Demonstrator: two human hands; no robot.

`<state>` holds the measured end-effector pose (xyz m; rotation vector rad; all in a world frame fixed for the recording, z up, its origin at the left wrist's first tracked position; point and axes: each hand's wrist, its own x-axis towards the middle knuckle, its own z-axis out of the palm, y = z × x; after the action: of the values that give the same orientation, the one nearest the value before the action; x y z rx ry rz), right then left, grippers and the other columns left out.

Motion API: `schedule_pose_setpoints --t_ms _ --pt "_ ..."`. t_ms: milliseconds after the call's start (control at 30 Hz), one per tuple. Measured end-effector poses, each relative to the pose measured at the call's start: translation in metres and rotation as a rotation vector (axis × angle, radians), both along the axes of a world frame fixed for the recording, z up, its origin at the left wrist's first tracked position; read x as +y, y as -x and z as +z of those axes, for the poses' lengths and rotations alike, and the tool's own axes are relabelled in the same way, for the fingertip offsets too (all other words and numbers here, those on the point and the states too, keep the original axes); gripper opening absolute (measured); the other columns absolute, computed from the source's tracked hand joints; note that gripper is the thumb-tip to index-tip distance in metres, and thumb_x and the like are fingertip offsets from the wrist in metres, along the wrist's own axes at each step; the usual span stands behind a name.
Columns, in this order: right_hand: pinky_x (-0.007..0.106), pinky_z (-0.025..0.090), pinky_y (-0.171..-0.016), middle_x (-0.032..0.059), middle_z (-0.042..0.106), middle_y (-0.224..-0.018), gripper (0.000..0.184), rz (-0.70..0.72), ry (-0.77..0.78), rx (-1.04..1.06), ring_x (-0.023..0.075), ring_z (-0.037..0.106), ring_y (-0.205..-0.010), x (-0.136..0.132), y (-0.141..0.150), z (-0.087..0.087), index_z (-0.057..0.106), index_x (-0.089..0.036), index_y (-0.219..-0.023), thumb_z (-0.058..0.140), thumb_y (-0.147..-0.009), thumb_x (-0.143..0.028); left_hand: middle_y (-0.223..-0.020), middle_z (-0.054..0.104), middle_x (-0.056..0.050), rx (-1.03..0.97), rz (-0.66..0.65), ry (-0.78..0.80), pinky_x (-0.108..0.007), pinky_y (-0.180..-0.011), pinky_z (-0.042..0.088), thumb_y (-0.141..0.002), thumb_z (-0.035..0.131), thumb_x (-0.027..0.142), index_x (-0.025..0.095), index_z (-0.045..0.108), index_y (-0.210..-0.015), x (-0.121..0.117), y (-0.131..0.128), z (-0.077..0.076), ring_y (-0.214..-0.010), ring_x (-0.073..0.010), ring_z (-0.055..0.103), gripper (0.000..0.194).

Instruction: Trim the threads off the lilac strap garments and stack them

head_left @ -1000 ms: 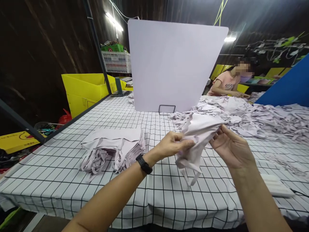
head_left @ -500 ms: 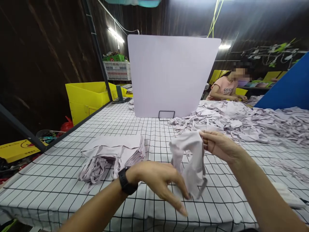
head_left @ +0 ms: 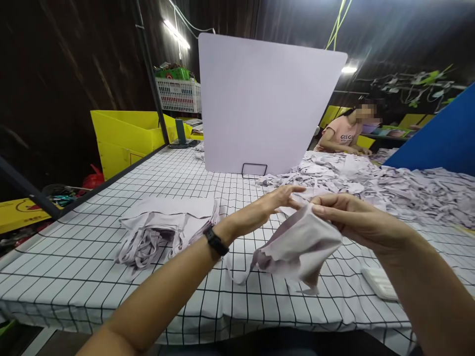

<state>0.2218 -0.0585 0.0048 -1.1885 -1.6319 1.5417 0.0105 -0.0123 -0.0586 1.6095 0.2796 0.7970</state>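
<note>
A pale grey-lilac fabric piece (head_left: 297,247) with a narrow strap hangs above the checked tablecloth (head_left: 245,306). My right hand (head_left: 352,215) pinches its upper edge between thumb and fingers. Close to that same edge is my left hand (head_left: 272,202), with a dark band on the wrist; its fingers are stretched and apart, and I cannot tell whether they touch the fabric. A neat stack of similar fabric pieces (head_left: 174,207) lies to the left, with bunched straps at its front.
Behind the hands stands a white board (head_left: 267,109) in a wire holder (head_left: 254,169). A loose heap of pale fabric (head_left: 401,188) spreads over the right back. A white slab-like object (head_left: 380,283) lies by my right forearm. Beyond sits a co-worker (head_left: 343,133); a blue panel (head_left: 438,133) leans at right.
My left hand let go of the fabric, dropped low, then rose back to its upper edge. My right hand kept its pinch while the piece swung and turned over. The stack stayed put.
</note>
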Motion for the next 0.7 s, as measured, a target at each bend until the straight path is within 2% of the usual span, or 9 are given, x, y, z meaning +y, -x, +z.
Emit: schedule_pose_setpoints --t_ms 100,200,267,400,567,700 --pt "0.022 0.044 -0.054 0.0022 0.061 -0.067 0.040 0.027 -0.063 -0.061 0.0117 0.055 -0.059 -0.007 -0.004 0.006 0.072 -0.017 -0.076 0.081 -0.080 -0.056 -0.101 0.067 -0.006 0.036 -0.168 0.054 -0.030 -0.080 0.047 -0.092 0.068 0.050 0.021 0.067 -0.118 0.007 0.001 0.005 -0.095 -0.0163 0.062 0.038" --pt "0.020 0.039 -0.050 0.0010 0.058 -0.066 0.038 -0.060 -0.097 -0.104 0.0105 0.050 -0.057 -0.013 -0.027 0.005 0.072 -0.019 -0.074 0.079 -0.082 -0.055 -0.080 0.062 -0.001 0.106 -0.147 0.036 -0.023 -0.062 0.040 -0.086 0.077 0.045 0.015 0.072 -0.089 0.013 0.014 0.011 -0.071 -0.0098 0.055 0.030" --pt "0.020 0.038 -0.049 0.0014 0.057 -0.065 0.039 -0.114 -0.121 -0.149 0.0110 0.049 -0.057 -0.016 -0.046 0.002 0.072 -0.019 -0.072 0.078 -0.082 -0.057 -0.077 0.063 -0.002 0.132 -0.093 0.007 -0.023 -0.062 0.041 -0.085 0.077 0.042 0.014 0.073 -0.082 0.014 0.027 0.016 -0.070 -0.0095 0.055 0.028" --pt "0.026 0.043 -0.052 0.0052 0.061 -0.066 0.044 -0.171 -0.175 -0.282 0.0153 0.052 -0.059 -0.023 -0.071 -0.008 0.075 -0.019 -0.070 0.076 -0.079 -0.062 -0.085 0.070 -0.005 0.163 -0.023 -0.046 -0.023 -0.068 0.046 -0.084 0.080 0.037 0.015 0.078 -0.087 0.018 0.047 0.027 -0.078 -0.0116 0.061 0.022" --pt "0.023 0.039 -0.048 0.0053 0.063 -0.067 0.042 -0.141 -0.159 -0.301 0.0138 0.054 -0.057 -0.025 -0.075 -0.016 0.077 -0.020 -0.073 0.076 -0.080 -0.061 -0.079 0.066 -0.004 0.233 0.039 -0.105 -0.021 -0.061 0.042 -0.083 0.079 0.041 0.015 0.077 -0.083 0.022 0.058 0.037 -0.073 -0.0103 0.057 0.025" --pt "0.022 0.036 -0.046 0.0056 0.063 -0.064 0.039 -0.213 -0.159 -0.276 0.0138 0.055 -0.054 -0.021 -0.077 -0.024 0.076 -0.018 -0.068 0.084 -0.073 -0.056 -0.075 0.063 -0.002 0.360 -0.026 -0.077 -0.020 -0.058 0.039 -0.082 0.079 0.044 0.015 0.075 -0.078 0.026 0.068 0.034 -0.067 -0.0093 0.054 0.030"
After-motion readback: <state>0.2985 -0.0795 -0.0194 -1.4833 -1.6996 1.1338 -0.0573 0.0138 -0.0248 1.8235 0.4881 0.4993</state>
